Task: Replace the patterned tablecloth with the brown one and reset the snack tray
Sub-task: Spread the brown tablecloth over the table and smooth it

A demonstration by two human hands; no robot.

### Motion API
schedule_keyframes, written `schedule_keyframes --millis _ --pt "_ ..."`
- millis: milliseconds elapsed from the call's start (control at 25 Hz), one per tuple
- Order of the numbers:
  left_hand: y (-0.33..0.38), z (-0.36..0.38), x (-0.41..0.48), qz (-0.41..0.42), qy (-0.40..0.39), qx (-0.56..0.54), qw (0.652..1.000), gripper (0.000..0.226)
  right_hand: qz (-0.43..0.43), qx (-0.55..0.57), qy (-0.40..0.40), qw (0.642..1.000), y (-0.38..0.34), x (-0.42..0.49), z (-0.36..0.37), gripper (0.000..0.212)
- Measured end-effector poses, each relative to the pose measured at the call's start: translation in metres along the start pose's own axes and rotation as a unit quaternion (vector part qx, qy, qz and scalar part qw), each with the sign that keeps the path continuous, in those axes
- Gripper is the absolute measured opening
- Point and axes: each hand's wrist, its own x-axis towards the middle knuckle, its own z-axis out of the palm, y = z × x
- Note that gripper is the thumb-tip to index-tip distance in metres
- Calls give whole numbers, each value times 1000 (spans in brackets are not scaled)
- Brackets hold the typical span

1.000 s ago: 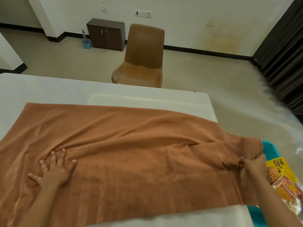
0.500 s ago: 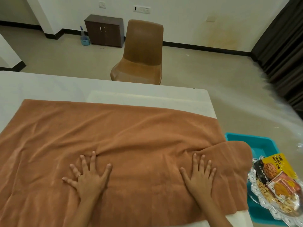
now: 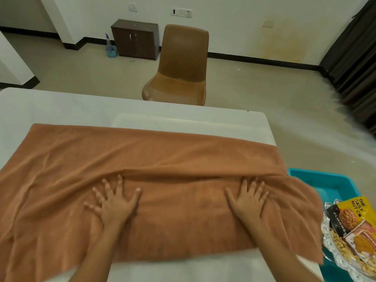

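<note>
Here, left hand point(image 3: 114, 204) and right hand point(image 3: 248, 200) press flat, fingers spread, holding nothing, on the brown tablecloth point(image 3: 162, 157); a yellow packet point(image 3: 351, 213) reads "THE DAILY NUT CO", "ALMONDS".

Tablecloth point(image 3: 162, 159): plain brown, no pattern. Table point(image 3: 61, 106): white. Chair point(image 3: 179, 68): tan-brown. Cabinet point(image 3: 135, 38): dark brown. Bin point(image 3: 329, 182): teal. Snack tray point(image 3: 333, 251): clear, cut-glass pattern. Nut packet point(image 3: 354, 210): yellow and black. Curtain point(image 3: 354, 49): dark.

Left grip point(image 3: 114, 204) splayed flat, right grip point(image 3: 247, 200) likewise
</note>
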Motion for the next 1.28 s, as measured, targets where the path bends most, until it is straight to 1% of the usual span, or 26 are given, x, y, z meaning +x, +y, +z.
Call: schedule_keyframes --millis 40,80,120,160,200,280,360,440,480,560,600,640,680,720,760,840,880,920,960,1000,1040,1080,1120,1200,1280 --pt "7 -8 23 22 -27 -20 999 100 -5 -1 -12 1000 -9 23 -12 102" --pt "12 -21 43 47 -61 -63 995 105 -15 11 -27 999 -16 43 -26 99" --pt "15 -34 57 72 -94 -107 987 109 -32 32 -37 998 -20 58 -38 96" --pt "13 -45 62 102 -114 -123 981 109 -53 46 -39 997 -22 64 -46 94" --pt "7 -49 59 143 -110 -104 978 106 -81 48 -31 995 -20 62 -49 94" --pt "-12 -38 32 239 -75 -4 968 101 -136 7 -19 991 -8 35 -38 102" --pt "-37 -11 -6 323 -36 78 943 101 -173 -47 -25 983 15 -6 -15 108" --pt "-58 2 -31 377 -29 103 920 103 -196 -66 -36 978 41 -31 -7 104" --pt "-65 2 -38 408 -38 113 905 104 -219 -72 -56 971 51 -39 -10 103" --pt "-74 -1 -46 472 -36 145 869 95 -308 -110 -87 941 68 -46 -17 102" --pt "-75 -4 -49 481 -46 160 861 85 -340 -134 -95 926 74 -48 -18 97" --pt "-77 -5 -49 472 -56 167 864 72 -357 -149 -100 917 78 -49 -19 87" --pt "-75 -8 -48 452 -74 164 874 62 -359 -152 -108 915 79 -46 -20 75" --pt "-71 -11 -45 432 -86 139 887 55 -351 -147 -117 917 75 -43 -24 64" --pt "-64 -16 -42 405 -107 96 903 50 -336 -123 -134 924 70 -39 -30 58" --pt "-46 -32 -38 330 -159 -21 930 43 -305 -20 -183 934 50 -33 -49 53" --pt "-37 -43 -36 286 -174 -86 938 42 -287 29 -210 934 39 -33 -62 48" --pt "-30 -55 -35 253 -172 -138 942 43 -266 68 -234 933 31 -34 -75 43" --pt "-25 -67 -34 237 -177 -176 939 47 -230 110 -255 933 22 -38 -91 41" --pt "-20 -79 -33 246 -178 -203 931 57 -181 153 -274 932 15 -41 -107 43" --pt "-15 -90 -33 261 -188 -224 920 69 -138 181 -282 932 8 -47 -125 46" --pt "-11 -99 -31 272 -200 -230 913 76 -106 196 -285 932 4 -51 -141 47" --pt "-6 -110 -32 274 -214 -228 910 75 -97 198 -281 934 0 -50 -153 45" --pt "2 -126 -29 288 -221 -225 904 62 -120 182 -261 940 -4 -44 -169 45" --pt "11 -136 -32 295 -191 -239 905 44 -148 193 -236 941 -5 -35 -174 60"
